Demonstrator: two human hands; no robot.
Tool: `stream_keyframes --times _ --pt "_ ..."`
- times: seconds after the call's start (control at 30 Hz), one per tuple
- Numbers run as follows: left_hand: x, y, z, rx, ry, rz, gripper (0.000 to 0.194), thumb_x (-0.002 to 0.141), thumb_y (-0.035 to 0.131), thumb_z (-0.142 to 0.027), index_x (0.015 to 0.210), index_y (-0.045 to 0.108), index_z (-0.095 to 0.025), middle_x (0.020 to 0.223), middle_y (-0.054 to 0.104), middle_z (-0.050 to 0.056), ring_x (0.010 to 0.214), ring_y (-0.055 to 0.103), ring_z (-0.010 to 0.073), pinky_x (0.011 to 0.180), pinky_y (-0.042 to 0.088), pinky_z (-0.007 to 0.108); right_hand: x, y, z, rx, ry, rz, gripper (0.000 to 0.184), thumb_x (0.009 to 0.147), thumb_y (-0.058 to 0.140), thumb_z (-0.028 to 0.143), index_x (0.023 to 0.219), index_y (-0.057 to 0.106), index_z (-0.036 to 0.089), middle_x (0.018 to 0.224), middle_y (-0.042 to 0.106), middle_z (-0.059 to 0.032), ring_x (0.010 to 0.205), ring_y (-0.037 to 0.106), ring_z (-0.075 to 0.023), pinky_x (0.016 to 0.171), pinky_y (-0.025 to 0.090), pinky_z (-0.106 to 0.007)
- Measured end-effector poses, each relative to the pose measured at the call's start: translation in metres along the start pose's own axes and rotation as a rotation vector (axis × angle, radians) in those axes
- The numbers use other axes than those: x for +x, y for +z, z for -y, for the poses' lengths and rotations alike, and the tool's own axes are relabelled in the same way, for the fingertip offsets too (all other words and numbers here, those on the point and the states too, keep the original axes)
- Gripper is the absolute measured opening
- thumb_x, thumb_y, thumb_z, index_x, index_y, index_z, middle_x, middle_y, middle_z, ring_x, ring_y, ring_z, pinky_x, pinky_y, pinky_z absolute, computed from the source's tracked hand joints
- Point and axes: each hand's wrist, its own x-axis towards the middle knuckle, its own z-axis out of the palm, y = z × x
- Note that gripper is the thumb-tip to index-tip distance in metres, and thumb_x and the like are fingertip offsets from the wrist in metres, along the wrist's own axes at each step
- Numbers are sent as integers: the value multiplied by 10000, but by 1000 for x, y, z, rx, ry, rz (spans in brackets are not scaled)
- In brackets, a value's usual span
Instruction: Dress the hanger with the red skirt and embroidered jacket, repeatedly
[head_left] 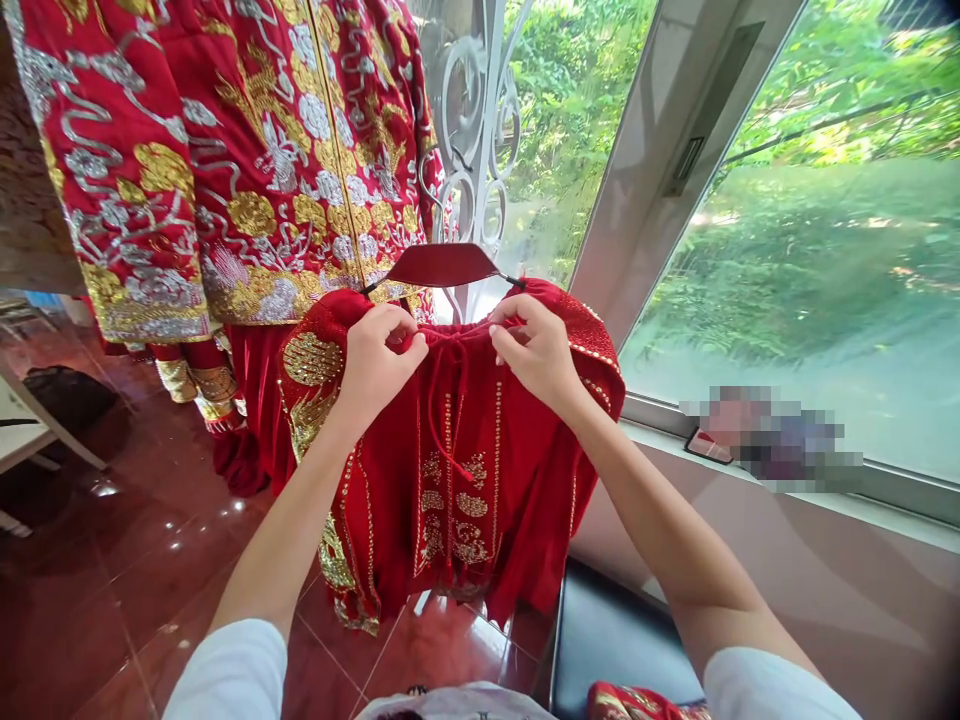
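A red skirt (457,480) with gold embroidery hangs from a dark red hanger (441,265) in front of me. My left hand (379,360) is closed on the gathered waistband at its left. My right hand (536,350) pinches the waistband at its right, fingers pressed together. A thin red drawstring (439,420) dangles from the waist between my hands. Behind it hangs a red jacket (225,150) thick with gold and silver embroidery.
A large window (787,250) with a grey frame and sill is on the right, greenery outside. A white curled metal stand (480,130) rises behind the hanger. A dark seat (622,640) sits below right. The floor (112,580) is glossy red tile, with white furniture at left.
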Motion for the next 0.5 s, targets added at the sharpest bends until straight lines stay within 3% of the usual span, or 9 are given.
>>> stream_keyframes --times 0.13,0.27,0.37,0.43,0.5 --pt "0 2 0 38 25 2 101 752 552 -144 673 510 -191 739 573 10 674 512 131 644 451 268 1 7 9 416 274 127 143 842 535 305 799 431 216 538 428 72 398 427 -68 379 314 -202" --pt "-4 -1 0 169 126 -11 143 766 516 -118 667 455 -201 730 539 16 723 496 156 711 453 300 1 9 15 613 316 116 235 832 590 365 791 417 210 600 448 73 421 459 -49 369 336 -179" --pt "-5 -5 2 333 214 12 155 772 496 -115 663 438 -208 728 525 31 768 488 188 750 443 331 2 6 14 645 269 188 259 841 588 402 808 416 210 687 486 58 428 431 -30 376 350 -177" --pt "-6 -8 6 438 245 37 137 762 490 -113 670 456 -209 742 538 45 781 491 205 736 436 342 3 1 9 595 251 226 252 840 596 394 801 433 205 659 462 64 414 351 -21 368 310 -174" --pt "-7 -10 11 524 273 55 123 752 494 -117 670 476 -207 751 555 55 778 497 216 704 424 346 4 -6 3 487 248 214 236 825 616 370 778 466 194 604 427 63 441 360 -42 368 270 -180"
